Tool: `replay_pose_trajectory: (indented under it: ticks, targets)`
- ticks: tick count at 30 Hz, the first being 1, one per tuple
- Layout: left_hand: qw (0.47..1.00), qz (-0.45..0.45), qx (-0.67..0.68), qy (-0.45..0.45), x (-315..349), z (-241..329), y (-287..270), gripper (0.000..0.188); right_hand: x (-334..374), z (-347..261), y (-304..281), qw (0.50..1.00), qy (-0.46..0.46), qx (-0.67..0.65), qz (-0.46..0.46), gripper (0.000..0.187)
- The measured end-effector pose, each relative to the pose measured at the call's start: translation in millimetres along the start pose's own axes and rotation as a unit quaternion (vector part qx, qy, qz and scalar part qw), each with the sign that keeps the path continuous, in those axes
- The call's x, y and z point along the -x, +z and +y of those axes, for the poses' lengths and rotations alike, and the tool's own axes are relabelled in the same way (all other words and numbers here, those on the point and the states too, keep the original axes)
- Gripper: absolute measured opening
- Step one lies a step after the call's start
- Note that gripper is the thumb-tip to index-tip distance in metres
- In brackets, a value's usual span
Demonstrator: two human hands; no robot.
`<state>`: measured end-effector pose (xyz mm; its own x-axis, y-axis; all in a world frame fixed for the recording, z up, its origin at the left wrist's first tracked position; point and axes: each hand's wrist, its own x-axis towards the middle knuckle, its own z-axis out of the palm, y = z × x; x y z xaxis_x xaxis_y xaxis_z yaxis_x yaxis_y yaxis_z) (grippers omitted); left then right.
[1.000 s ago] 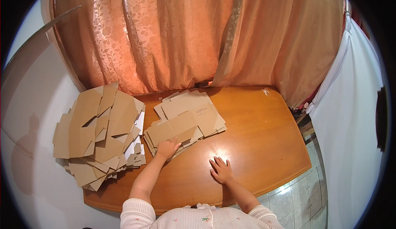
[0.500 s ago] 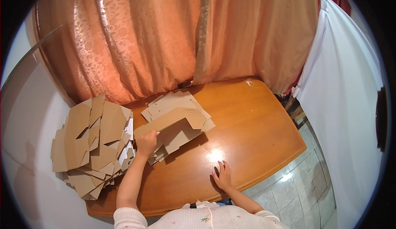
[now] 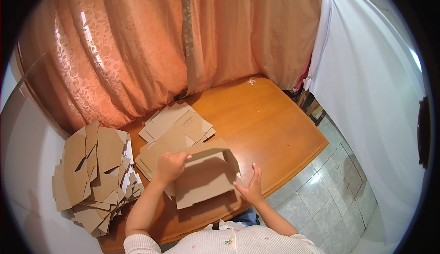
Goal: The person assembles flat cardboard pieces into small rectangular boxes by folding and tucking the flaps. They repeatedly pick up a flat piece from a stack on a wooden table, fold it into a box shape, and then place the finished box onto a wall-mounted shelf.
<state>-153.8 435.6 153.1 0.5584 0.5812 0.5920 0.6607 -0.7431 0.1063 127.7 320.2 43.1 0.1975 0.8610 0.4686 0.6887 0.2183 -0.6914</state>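
Note:
A partly folded brown cardboard box blank [image 3: 205, 187] tilts above the near part of the wooden table, its side flaps bent up. My left hand [image 3: 172, 166] is closed on its upper left edge, thumb along the top. Beside the blank's right flap is my right hand [image 3: 251, 189], fingers apart and upright; its thumb is close to the flap's lower end, and I cannot tell whether they touch. Behind the blank lies a small stack of flat cardboard pieces [image 3: 172, 135].
A tall, uneven pile of flat cardboard pieces [image 3: 73, 174] covers the table's left end. Orange curtains [image 3: 137, 48] hang along the table's [image 3: 275, 130] far edge. A white cloth [image 3: 362, 93] hangs at the right, above a tiled floor [image 3: 316, 199].
My left hand has brought the cardboard blank off the small stack, toward me and rightward. My right hand has risen from the tabletop to the blank's right side. The whole view has shifted.

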Motion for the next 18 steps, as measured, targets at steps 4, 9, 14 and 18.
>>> replay_pose_trajectory:
  ticks: [4, 9, 14, 18]
  targets:
    - [0.997, -0.024, 0.079, 0.002, -20.5, 17.4, 12.8, 0.015, -9.0, 4.3, -22.3, 0.996, 0.085, -0.008, -0.016, 0.080]
    - [0.993, -0.066, 0.098, -0.010, -39.6, 25.4, 38.8, 0.020, -21.7, 18.9, -57.9, 0.981, 0.145, 0.040, -0.122, 0.073]
    - [0.981, -0.131, 0.141, -0.030, -58.7, 36.2, 53.3, 0.023, -30.4, 22.3, -78.2, 0.970, 0.201, -0.022, -0.133, 0.058]
    - [0.973, -0.167, 0.149, -0.055, -71.1, 38.1, 54.7, 0.025, -43.6, 24.4, -97.6, 0.978, 0.092, 0.067, -0.177, 0.031]
